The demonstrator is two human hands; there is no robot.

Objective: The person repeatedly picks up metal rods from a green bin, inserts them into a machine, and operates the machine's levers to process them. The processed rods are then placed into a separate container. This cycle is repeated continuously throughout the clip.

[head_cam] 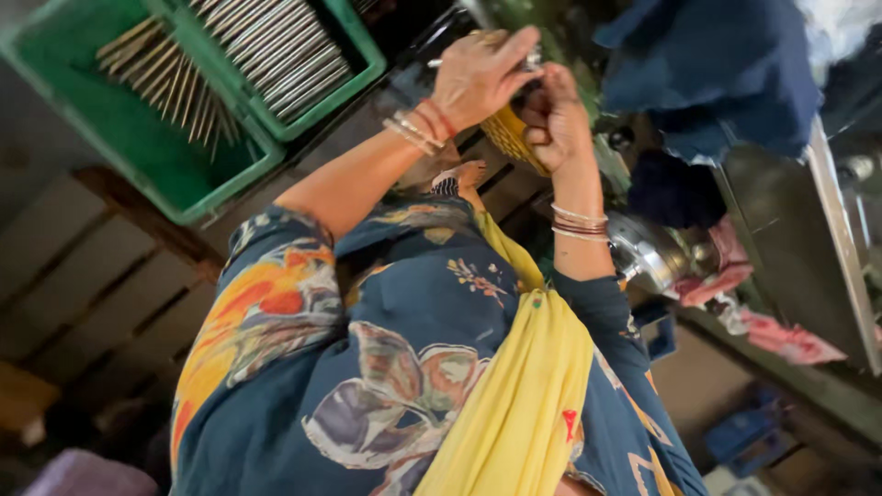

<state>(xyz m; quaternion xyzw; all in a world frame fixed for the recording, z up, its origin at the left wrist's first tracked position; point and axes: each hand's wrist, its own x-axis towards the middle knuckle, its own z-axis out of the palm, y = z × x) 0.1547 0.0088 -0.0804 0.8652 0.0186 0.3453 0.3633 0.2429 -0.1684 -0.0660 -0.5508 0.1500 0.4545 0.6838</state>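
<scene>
My left hand (482, 73) and my right hand (554, 115) meet at the top middle of the tilted view. Both close on a small metal part (532, 61) that shows between the fingertips; most of it is hidden. My left fingers lie over its top, and my right hand is curled into a fist just below. Under both hands, between the wrists, sits a yellow ribbed object (511, 138); what holds it I cannot tell. Bangles ring both wrists. My blue flowered sleeves and a yellow scarf (514, 404) fill the lower view.
Two green crates (138, 147) holding several thin metal rods (276, 46) stand at the upper left on a wooden pallet (83, 294). A dark blue cloth (707, 64) hangs at the upper right above a metal machine (799, 239). A steel pot (648, 253) and pink rags (781, 335) lie beside it.
</scene>
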